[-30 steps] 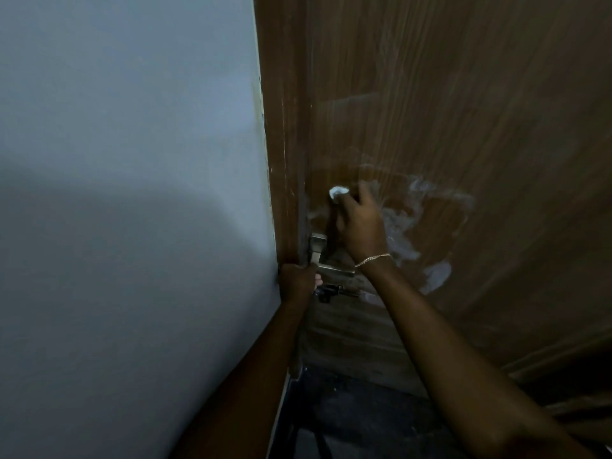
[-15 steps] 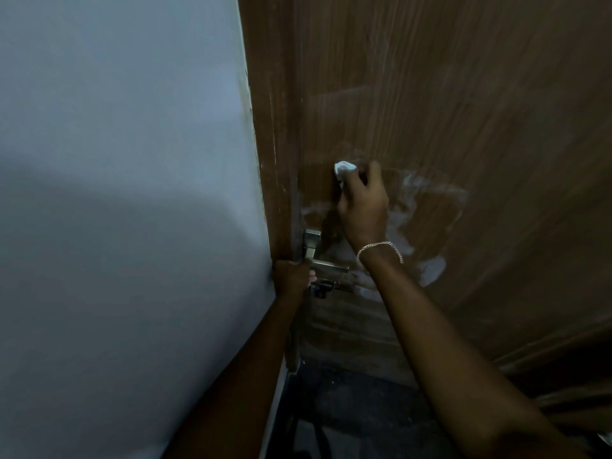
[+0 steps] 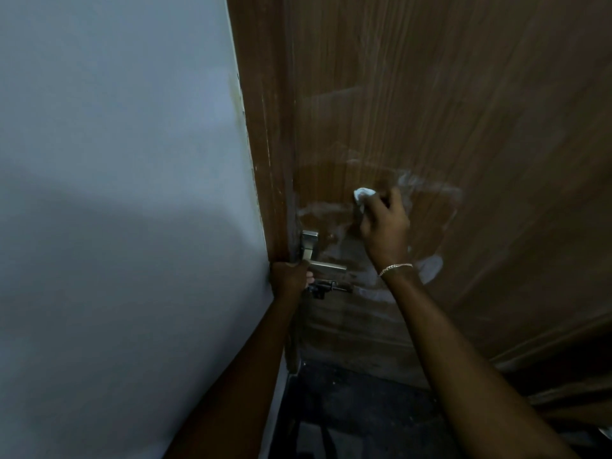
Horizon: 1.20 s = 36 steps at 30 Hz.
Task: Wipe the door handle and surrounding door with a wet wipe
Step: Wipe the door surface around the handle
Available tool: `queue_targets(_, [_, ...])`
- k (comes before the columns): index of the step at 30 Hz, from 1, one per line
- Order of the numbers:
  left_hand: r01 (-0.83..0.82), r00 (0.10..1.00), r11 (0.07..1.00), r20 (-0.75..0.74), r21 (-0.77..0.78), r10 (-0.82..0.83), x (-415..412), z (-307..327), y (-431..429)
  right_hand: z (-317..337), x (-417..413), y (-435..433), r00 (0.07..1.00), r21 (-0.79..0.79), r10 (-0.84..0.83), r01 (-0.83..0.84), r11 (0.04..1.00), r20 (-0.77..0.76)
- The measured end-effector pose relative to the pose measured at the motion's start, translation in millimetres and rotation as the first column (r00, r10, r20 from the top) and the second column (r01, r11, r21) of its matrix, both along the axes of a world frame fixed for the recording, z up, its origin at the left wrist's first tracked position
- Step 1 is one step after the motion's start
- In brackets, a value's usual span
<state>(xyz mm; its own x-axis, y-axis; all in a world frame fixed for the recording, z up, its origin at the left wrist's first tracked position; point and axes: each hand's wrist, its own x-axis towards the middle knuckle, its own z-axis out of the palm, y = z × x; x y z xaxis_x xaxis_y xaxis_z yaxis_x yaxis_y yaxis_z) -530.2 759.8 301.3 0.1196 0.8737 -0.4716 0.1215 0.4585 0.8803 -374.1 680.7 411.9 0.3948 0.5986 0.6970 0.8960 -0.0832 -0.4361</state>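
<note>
Right hand (image 3: 384, 226) closed around a bunched white wet wipe (image 3: 363, 196), pressing it flat to the brown wooden door (image 3: 463, 111) above and to the right of the metal door handle (image 3: 323, 261); pale smears ring the hand on the wood. Left hand (image 3: 288, 278) clamped on the door's left edge just beside the handle, fingers wrapped out of sight. Grey wall (image 3: 116, 193) fills the left.

- The wall (image 3: 116, 193) is on my left, the door (image 3: 463, 111) on my right.
- The handle (image 3: 326, 267) sits at the door's left edge.
- My left hand (image 3: 288, 279) is on the door's edge, just beside the handle.
- My right hand (image 3: 384, 226) presses the wipe (image 3: 362, 194) on the door, above and right of the handle.
</note>
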Motion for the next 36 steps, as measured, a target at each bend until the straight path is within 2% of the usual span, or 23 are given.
queue_targets(2, [0.001, 1.0, 1.0, 0.0, 0.008, -0.001, 0, -1, 0, 11, 6, 4, 0.999, 0.116, -0.05, 0.051, 0.992, -0.014])
queue_targets(4, [0.008, 1.0, 1.0, -0.003, 0.011, -0.008, -1, -2, 0, 22, 0, 14, 0.999, 0.166, -0.031, 0.027, 0.986, 0.024])
queue_targets(6, [0.02, 1.0, 1.0, -0.007, 0.006, -0.02, -1, -2, 0, 13, -6, 13, 0.997, 0.073, 0.018, -0.023, 0.997, 0.074])
queue_targets(8, [0.029, 1.0, 1.0, 0.001, -0.003, -0.029, -2, -2, 0, 1, 0, -2, 0.999, -0.003, 0.021, -0.021, 1.0, 0.049])
queue_targets(10, [0.031, 1.0, 1.0, 0.0, -0.002, -0.031, -2, -3, 2, 1, 14, -15, 0.998, 0.086, -0.048, 0.051, 0.995, -0.037])
queue_targets(12, [0.035, 0.999, 0.999, -0.004, 0.007, -0.035, -2, -6, 1, 14, 21, -15, 0.992, 0.202, -0.117, 0.126, 0.971, -0.057])
queue_targets(14, [0.037, 0.999, 0.999, -0.007, 0.014, -0.037, -3, -6, 0, 21, 18, -4, 0.996, 0.241, -0.086, 0.093, 0.966, -0.036])
queue_targets(17, [0.045, 0.999, 0.999, -0.012, 0.006, -0.045, -3, -6, 0, 5, 11, -11, 0.999, 0.176, -0.031, 0.028, 0.984, 0.013])
queue_targets(19, [0.047, 0.999, 0.999, -0.002, 0.009, -0.047, -3, -6, 0, -1, 22, -28, 0.997, 0.173, -0.075, 0.08, 0.982, -0.031])
queue_targets(22, [0.04, 0.999, 0.999, 0.0, 0.014, -0.04, -4, -5, 0, 19, 32, -32, 0.982, 0.257, -0.16, 0.182, 0.949, -0.103])
queue_targets(24, [0.046, 0.999, 0.999, -0.001, 0.012, -0.046, -4, -5, 1, 30, 27, -23, 0.99, 0.255, -0.121, 0.134, 0.958, -0.067])
queue_targets(28, [0.034, 0.999, 0.999, -0.001, 0.005, -0.034, -3, -4, 1, 8, 29, -32, 0.997, 0.152, -0.071, 0.074, 0.986, -0.025])
queue_targets(33, [0.036, 0.999, 0.999, 0.015, -0.03, -0.035, -5, -3, 1, 20, 49, -35, 0.991, 0.343, -0.107, 0.13, 0.93, -0.086])
queue_targets(36, [0.024, 1.0, 0.997, 0.019, -0.067, -0.023, -6, 0, 1, 8, 44, -33, 0.998, 0.202, -0.061, 0.062, 0.977, -0.011])
